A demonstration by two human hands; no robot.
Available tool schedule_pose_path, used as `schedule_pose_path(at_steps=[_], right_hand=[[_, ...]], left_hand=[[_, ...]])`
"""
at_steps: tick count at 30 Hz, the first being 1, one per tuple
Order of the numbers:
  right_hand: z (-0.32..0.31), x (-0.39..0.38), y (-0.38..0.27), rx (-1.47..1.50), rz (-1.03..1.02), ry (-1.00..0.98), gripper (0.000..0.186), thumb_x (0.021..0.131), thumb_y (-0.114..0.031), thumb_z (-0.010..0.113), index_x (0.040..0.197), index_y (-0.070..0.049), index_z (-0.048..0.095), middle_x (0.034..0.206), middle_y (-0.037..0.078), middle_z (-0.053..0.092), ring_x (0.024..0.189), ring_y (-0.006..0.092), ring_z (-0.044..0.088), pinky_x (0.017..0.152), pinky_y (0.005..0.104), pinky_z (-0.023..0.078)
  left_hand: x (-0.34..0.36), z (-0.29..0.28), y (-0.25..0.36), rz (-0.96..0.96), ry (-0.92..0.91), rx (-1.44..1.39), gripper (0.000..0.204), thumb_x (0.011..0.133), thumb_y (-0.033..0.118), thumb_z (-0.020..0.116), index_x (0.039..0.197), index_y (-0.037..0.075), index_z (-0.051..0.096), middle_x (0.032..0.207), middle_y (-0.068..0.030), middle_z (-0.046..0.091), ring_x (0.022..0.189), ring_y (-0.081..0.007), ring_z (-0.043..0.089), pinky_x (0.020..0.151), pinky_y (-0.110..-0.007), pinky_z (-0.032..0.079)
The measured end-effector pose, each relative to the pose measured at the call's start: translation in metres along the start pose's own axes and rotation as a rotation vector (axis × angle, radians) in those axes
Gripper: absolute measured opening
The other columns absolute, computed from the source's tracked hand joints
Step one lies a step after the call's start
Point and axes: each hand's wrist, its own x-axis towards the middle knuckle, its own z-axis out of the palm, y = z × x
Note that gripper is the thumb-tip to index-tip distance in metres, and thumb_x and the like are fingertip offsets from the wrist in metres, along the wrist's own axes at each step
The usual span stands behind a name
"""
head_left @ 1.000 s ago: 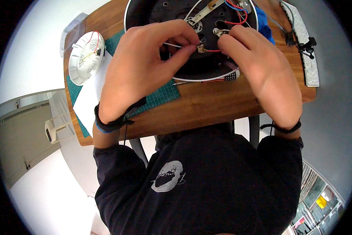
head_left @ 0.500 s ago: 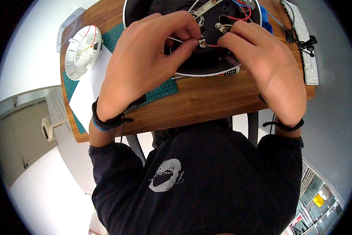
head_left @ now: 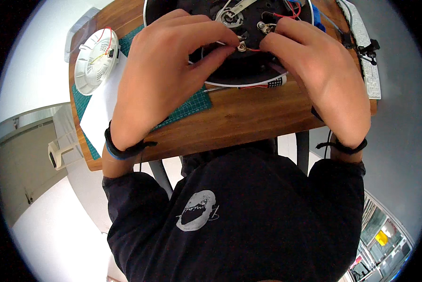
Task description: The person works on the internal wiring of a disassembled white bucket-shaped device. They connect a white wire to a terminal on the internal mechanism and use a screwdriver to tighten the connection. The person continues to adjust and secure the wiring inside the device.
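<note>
Both hands work inside a round housing (head_left: 248, 68), black within and white at the rim. The thumb and forefinger of my left hand (head_left: 166, 61) are pinched beside a small metal screw terminal (head_left: 242, 47). A thin white wire (head_left: 220, 43) runs into that pinch. My right hand (head_left: 319, 70) holds its fingers closed on a red wire (head_left: 253, 50), which runs to the same terminal; its fingertips are partly hidden. A second screw terminal (head_left: 266, 27) sits just beyond. Farther back, a pale strip (head_left: 243, 7) crosses a round fitting (head_left: 230, 18).
A white vented cover (head_left: 96, 66) with wires lies at the left, by white paper (head_left: 98, 113) and a green cutting mat (head_left: 187, 110) on the wooden table (head_left: 248, 113). A long white strip (head_left: 371, 77) with black fittings lines the right edge. Beyond the housing's right side is something blue (head_left: 319, 21).
The view has shifted slightly, and the housing sits a little higher in the picture. My left hand stays pinched at the terminal, and my right hand still grips the red wire.
</note>
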Motion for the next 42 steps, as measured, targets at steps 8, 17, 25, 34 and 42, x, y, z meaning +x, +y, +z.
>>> schedule_pose_path(at_steps=[8,17,25,34,42], right_hand=[[0.001,-0.002,0.002,0.092,0.007,0.021,0.029,0.086,0.004,0.074,0.113,-0.007,0.071,0.110,0.011,0.068,0.100,0.0354,0.071,0.082,0.0439,0.058],[-0.001,0.002,0.007,0.226,-0.061,0.189,0.020,0.095,0.002,0.075,0.114,-0.004,0.074,0.109,0.011,0.068,0.097,0.0324,0.071,0.082,0.0384,0.058],[0.006,0.000,0.014,0.324,0.048,0.333,0.023,0.094,0.005,0.080,0.115,-0.002,0.077,0.118,0.012,0.072,0.098,0.0237,0.074,0.083,0.0329,0.060],[0.006,-0.004,0.001,0.684,0.117,0.415,0.020,0.088,0.009,0.086,0.103,0.002,0.077,0.125,0.015,0.070,0.098,0.0174,0.072,0.084,0.0280,0.061],[0.017,0.007,-0.001,0.793,0.161,0.432,0.020,0.088,0.001,0.090,0.106,-0.004,0.083,0.102,0.007,0.076,0.090,0.0141,0.076,0.077,0.0265,0.062]], left_hand=[[-0.004,-0.002,0.001,0.074,0.052,-0.024,0.019,0.093,0.000,0.082,0.112,0.006,0.083,0.106,-0.0093,0.078,0.098,-0.0237,0.076,0.084,-0.034,0.059],[0.005,-0.006,0.009,-0.064,0.058,-0.303,0.018,0.101,-0.001,0.077,0.118,0.002,0.078,0.110,-0.0068,0.082,0.104,-0.0151,0.078,0.090,-0.027,0.060],[0.017,-0.007,0.009,-0.128,0.098,-0.467,0.016,0.101,-0.001,0.077,0.117,-0.001,0.078,0.109,-0.0067,0.082,0.106,-0.0129,0.078,0.092,-0.026,0.061],[0.020,-0.015,0.008,-0.160,0.061,-0.606,0.014,0.100,-0.003,0.077,0.114,-0.002,0.078,0.108,-0.0069,0.082,0.104,-0.0120,0.077,0.094,-0.027,0.061],[0.014,-0.013,0.003,-0.157,0.117,-0.675,0.014,0.099,-0.001,0.080,0.112,-0.001,0.083,0.102,-0.0076,0.084,0.095,-0.0112,0.078,0.087,-0.026,0.062]])
